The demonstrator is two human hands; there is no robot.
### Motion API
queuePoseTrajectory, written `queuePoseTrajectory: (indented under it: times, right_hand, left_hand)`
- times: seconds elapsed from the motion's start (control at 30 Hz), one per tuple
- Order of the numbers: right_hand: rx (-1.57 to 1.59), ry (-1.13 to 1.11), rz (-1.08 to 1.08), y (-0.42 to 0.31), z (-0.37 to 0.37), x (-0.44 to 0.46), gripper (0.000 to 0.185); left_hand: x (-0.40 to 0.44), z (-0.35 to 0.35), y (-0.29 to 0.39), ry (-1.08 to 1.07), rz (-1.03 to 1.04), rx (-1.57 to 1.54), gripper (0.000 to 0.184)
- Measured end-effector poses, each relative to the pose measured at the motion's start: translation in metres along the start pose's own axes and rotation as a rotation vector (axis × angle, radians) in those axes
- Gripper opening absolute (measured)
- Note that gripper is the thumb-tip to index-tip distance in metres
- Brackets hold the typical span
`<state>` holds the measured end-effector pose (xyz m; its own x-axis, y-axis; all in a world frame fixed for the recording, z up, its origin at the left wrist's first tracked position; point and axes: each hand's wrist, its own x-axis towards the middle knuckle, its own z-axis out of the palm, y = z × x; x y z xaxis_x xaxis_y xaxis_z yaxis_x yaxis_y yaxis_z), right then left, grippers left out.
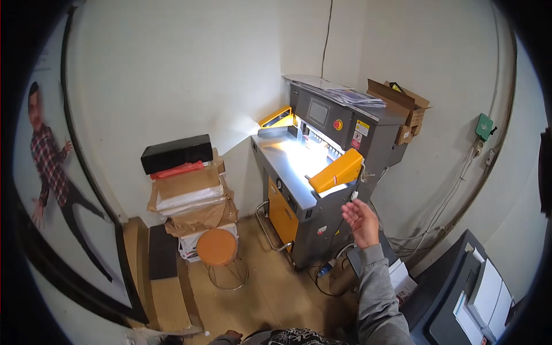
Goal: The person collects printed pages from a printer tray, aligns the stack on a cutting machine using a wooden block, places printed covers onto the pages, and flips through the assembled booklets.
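My right hand (361, 221) reaches forward in a grey sleeve, palm turned up and fingers apart, with nothing in it. Just beyond its fingertips is a small white switch or plug (354, 196) on the side of a grey cutting machine (339, 215); I cannot tell whether they touch. Above that, a yellow guard (339, 171) stands at the right end of the brightly lit metal table (276, 150). My left hand (233, 334) shows only in part at the bottom edge, low by my body, its fingers hidden.
A round orange stool (217, 247) stands left of the machine, beside stacked paper and cardboard (187, 187) topped by a black box (177, 154). Papers (339, 92) and an open carton (397, 106) lie on the machine. Cables run along the right wall, near a dark machine (445, 305).
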<state>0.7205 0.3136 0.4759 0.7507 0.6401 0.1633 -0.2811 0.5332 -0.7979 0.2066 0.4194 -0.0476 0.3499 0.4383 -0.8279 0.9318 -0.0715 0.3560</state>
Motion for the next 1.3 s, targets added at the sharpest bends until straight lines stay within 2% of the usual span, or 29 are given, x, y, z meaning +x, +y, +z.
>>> queuePoseTrajectory:
  times: [0.03, 0.1, 0.13, 0.2, 0.27, 0.43, 0.5, 0.53, 0.57, 0.6, 0.73, 0.83, 0.9, 0.93, 1.07, 1.2, 1.3]
  right_hand:
    - [0.001, 0.008, -0.007, -0.001, 0.008, 0.023, 0.031]
    - [-0.061, 0.071, -0.184, -0.001, 0.018, 0.061, 0.034]
    - [-0.061, 0.090, -0.180, -0.003, 0.022, 0.079, 0.034]
    - [-0.040, 0.111, -0.347, -0.008, 0.031, 0.120, 0.037]
    - [-0.022, 0.166, -0.399, -0.015, 0.038, 0.169, 0.040]
    - [-0.059, 0.232, -0.642, -0.043, 0.047, 0.306, 0.056]
    - [-0.005, 0.234, -0.662, -0.059, 0.036, 0.369, 0.055]
    - [0.017, 0.233, -0.660, -0.065, 0.033, 0.395, 0.055]
    - [0.004, 0.298, -0.737, -0.075, 0.037, 0.418, 0.056]
    - [-0.008, 0.369, -0.809, -0.083, 0.037, 0.442, 0.057]
    - [-0.100, 0.398, -0.944, -0.115, 0.034, 0.528, 0.062]
    - [-0.247, 0.491, -0.981, -0.118, 0.034, 0.573, 0.067]
    - [-0.393, 0.723, -0.956, -0.118, 0.033, 0.595, 0.067]
    - [-0.456, 0.670, -0.902, -0.117, 0.028, 0.602, 0.077]
    - [-0.589, 0.640, -0.940, -0.102, 0.041, 0.609, 0.075]
    - [-0.889, 0.808, -1.012, -0.090, 0.051, 0.610, 0.070]
    - [-1.164, 0.766, -0.852, -0.093, 0.055, 0.601, 0.082]
  left_hand:
    - [0.007, -0.026, 0.012, -0.001, 0.003, 0.010, 0.042]
    - [0.004, -0.078, 0.042, 0.059, -0.128, -0.256, 0.036]
    - [0.007, -0.100, 0.053, 0.051, -0.135, -0.241, 0.036]
    - [0.022, -0.136, 0.071, 0.155, -0.076, -0.316, 0.028]
    - [0.039, -0.164, 0.091, 0.159, -0.089, -0.314, 0.027]
    - [0.082, -0.198, 0.137, 0.168, -0.155, -0.388, 0.027]
    - [0.113, -0.202, 0.138, 0.021, -0.109, -0.290, 0.028]
    - [0.128, -0.197, 0.133, 0.042, -0.116, -0.290, 0.028]
    - [0.147, -0.191, 0.131, 0.247, 0.342, 0.255, 0.026]
    - [0.161, -0.215, 0.129, 0.273, 0.330, 0.264, 0.026]
    - [0.217, -0.279, 0.161, 0.369, 0.381, 0.270, 0.026]
    - [0.235, -0.289, 0.186, 0.385, 0.424, 0.254, 0.027]
    - [0.254, -0.283, 0.214, 0.374, 0.476, 0.245, 0.027]
    - [0.266, -0.287, 0.227, 0.374, 0.504, 0.246, 0.027]
    - [0.276, -0.328, 0.271, 0.357, 0.602, 0.291, 0.028]
    - [0.313, -0.349, 0.315, 0.282, 0.752, 0.348, 0.028]
    - [0.345, -0.375, 0.368, 0.232, 0.893, 0.387, 0.029]
